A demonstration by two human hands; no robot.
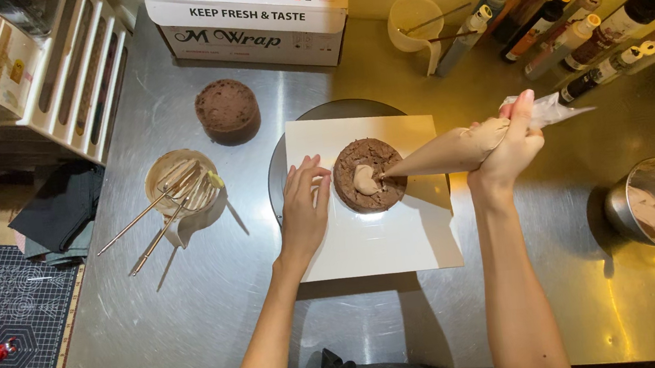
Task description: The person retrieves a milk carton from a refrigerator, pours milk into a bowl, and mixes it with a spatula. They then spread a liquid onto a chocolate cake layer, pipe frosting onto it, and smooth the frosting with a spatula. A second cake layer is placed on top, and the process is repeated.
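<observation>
Steel worktop (218, 303), frame centre: left hand (303, 203), grip released, flat on white board (375, 244) beside small chocolate cake (369, 175). Right hand (511, 147), grip clenched round piping bag (443, 152), tip on cake's cream blob (364, 180).

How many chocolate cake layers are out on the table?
2: one cake layer on the white board under the piping bag, and one spare layer farther back near the cardboard box.

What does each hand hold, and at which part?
Right hand squeezes the piping bag at its wide rear end. Left hand holds nothing; it rests on the white board.
</observation>
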